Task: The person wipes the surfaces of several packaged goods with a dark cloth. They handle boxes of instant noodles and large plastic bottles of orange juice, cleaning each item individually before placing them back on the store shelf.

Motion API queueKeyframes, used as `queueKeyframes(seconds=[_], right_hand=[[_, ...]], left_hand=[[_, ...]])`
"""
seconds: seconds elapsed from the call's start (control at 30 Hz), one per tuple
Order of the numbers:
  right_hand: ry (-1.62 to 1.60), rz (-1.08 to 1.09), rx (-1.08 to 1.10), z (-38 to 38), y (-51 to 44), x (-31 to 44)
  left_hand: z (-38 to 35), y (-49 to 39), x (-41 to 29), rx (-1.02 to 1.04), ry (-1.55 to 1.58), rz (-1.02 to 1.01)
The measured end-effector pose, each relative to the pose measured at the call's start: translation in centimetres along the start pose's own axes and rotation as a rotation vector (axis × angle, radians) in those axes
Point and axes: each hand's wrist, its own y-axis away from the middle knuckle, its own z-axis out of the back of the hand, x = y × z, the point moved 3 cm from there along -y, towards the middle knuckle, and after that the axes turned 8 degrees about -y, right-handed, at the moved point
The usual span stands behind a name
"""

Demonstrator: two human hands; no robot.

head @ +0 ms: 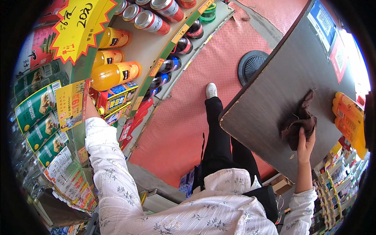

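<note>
My right hand [306, 146] holds the lower edge of a crumpled dark brown cloth [299, 124], thumb on top, over the dark wooden tabletop [258, 108]. My left arm reaches into the shelf [147, 55] at the left. Only a little of my left hand [91, 108] shows, by the wrist; a yellow price card and the shelf edge hide the fingers, so what they touch cannot be told. Beside it stand red, yellow and blue drink cartons [113, 100] and an orange juice bottle [114, 75] with an orange label.
Drink cans [151, 22] and cola bottles [183, 45] line the shelves. Green-labelled bottles [38, 105] stand at far left. An orange package [348, 120] is at the table's right side. A round black ribbed base [252, 64] rests on the red floor [176, 123] beside the table.
</note>
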Motion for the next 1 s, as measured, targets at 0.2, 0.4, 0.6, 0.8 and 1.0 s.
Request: queueKeyframes(seconds=[0.2,0.4,0.6,0.8,1.0], right_hand=[[0.008,-0.018,0.002,-0.1,-0.1,0.2],[-0.021,-0.011,-0.01,0.0,0.0,-0.1],[-0.026,-0.016,0.016,-0.3,-0.2,0.2],[-0.053,0.068,-0.013,-1.6,-0.7,1.9],[0.056,0.246,0.017,-1.8,-1.7,4.3]], left_hand=[[-0.4,0.2,-0.2,0.011,0.001,0.0],[-0.6,0.6,-0.2,0.007,0.001,-0.005],[-1.1,1.8,-0.7,0.007,0.011,-0.02],[-1.7,5.1,-1.0,0.025,0.026,-0.056],[-1.4,14.7,-1.5,0.019,-0.023,-0.172]])
